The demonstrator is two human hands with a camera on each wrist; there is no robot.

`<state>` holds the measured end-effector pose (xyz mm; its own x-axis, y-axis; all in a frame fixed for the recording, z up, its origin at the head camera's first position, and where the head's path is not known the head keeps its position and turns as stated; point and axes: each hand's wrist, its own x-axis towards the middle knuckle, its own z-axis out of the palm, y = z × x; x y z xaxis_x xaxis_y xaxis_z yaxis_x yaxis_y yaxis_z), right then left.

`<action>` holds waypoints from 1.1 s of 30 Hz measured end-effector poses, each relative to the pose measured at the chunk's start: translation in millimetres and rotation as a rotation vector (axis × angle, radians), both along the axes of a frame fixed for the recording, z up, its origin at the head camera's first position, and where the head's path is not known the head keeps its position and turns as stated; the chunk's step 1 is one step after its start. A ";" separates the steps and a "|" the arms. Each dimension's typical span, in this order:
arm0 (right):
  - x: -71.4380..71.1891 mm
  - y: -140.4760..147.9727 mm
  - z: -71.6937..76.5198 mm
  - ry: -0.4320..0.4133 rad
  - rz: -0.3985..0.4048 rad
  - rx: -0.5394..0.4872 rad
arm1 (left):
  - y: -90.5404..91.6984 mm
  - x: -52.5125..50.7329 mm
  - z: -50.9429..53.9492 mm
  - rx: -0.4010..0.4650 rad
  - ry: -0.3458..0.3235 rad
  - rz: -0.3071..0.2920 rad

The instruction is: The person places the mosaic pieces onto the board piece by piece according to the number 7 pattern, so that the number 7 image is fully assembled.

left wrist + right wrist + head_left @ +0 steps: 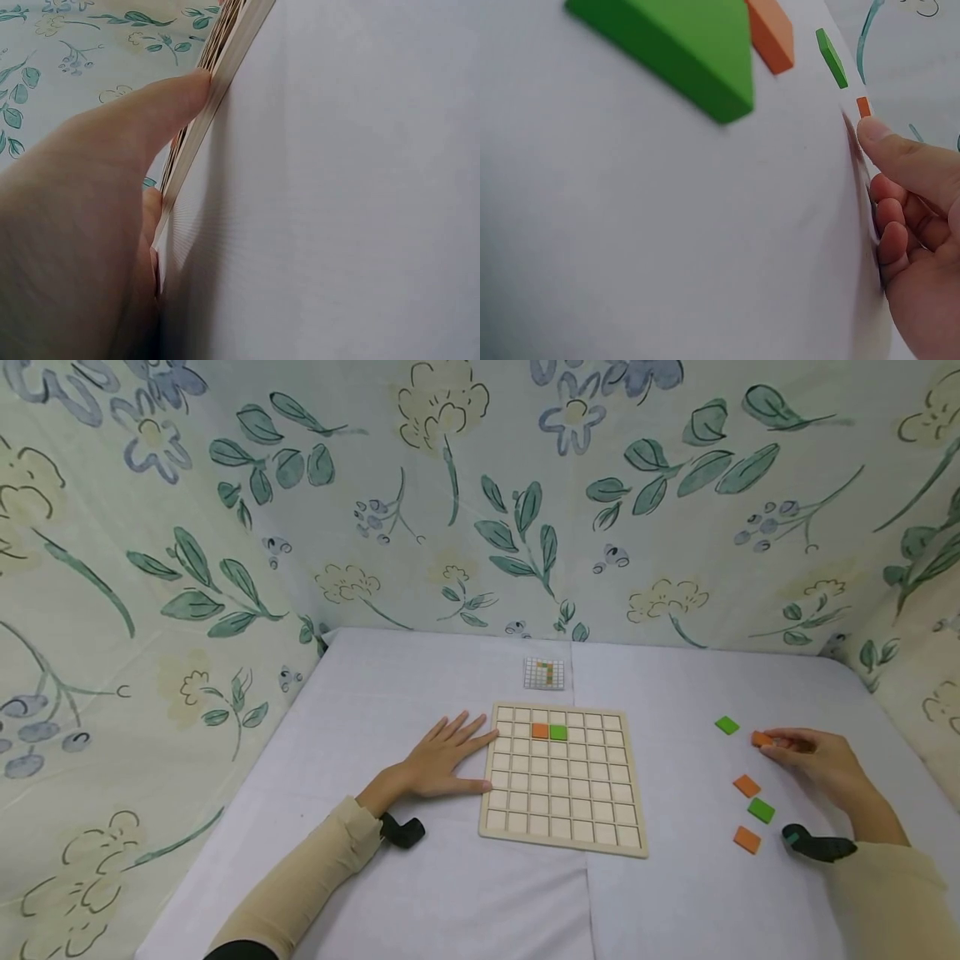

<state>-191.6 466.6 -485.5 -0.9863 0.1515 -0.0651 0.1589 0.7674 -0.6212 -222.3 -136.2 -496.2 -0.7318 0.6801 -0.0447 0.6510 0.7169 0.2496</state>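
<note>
A wooden grid board lies on the white cloth, with an orange tile and a green tile side by side in its second row. My left hand has its fingers spread, touching the board's left edge with fingertips and thumb. In the left wrist view the thumb rests against the board's rim. Off to the right, my right hand pinches an orange square tile between thumb and fingers. The right wrist view shows only a small part of this tile beyond the thumb.
Near the right hand lie loose tiles: a green one behind, then an orange one, another green one and another orange one in front. A small printed grid card lies behind the board. Floral cloth hangs around the table.
</note>
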 end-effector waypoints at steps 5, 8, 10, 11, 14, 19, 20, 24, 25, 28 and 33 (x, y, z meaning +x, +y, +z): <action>0.7 -1.7 2.0 -0.025 -0.005 -0.034 | 0.2 0.8 1.9 -0.001 -0.008 -0.001; 1.2 -6.5 6.1 -0.015 -0.001 -0.041 | 0.3 1.3 2.6 -0.004 -0.009 -0.002; 1.7 -11.1 9.7 0.001 0.003 -0.040 | 0.2 1.3 2.4 -0.009 -0.010 -0.001; 1.9 -13.7 11.9 0.009 0.008 -0.039 | 0.3 1.4 2.6 -0.008 -0.013 0.001; 1.9 -21.9 18.0 0.040 0.028 -0.030 | 0.5 1.7 3.0 -0.005 -0.024 0.005; -0.5 -34.4 26.2 0.107 0.081 -0.003 | 1.0 1.5 3.1 -0.004 -0.031 0.007; -0.8 -37.6 28.2 0.118 0.092 -0.001 | 1.0 1.4 3.1 -0.003 -0.030 0.006; -2.3 -48.9 35.6 0.134 0.132 -0.016 | 1.1 0.4 2.7 0.004 -0.023 0.002; -3.0 -51.6 36.9 0.139 0.140 -0.025 | 1.2 0.3 2.9 0.005 -0.023 0.002; -4.6 -61.3 40.8 0.157 0.162 -0.046 | 0.8 -0.1 2.1 0.004 -0.021 0.005; -6.8 -82.4 45.2 0.191 0.197 -0.071 | 0.1 0.3 1.0 0.003 -0.022 0.009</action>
<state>-198.4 384.2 -440.3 -0.9917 -0.0430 0.1214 -0.1146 0.7253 -0.6788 -222.0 -136.1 -495.2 -0.7370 0.6734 -0.0586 0.6386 0.7220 0.2662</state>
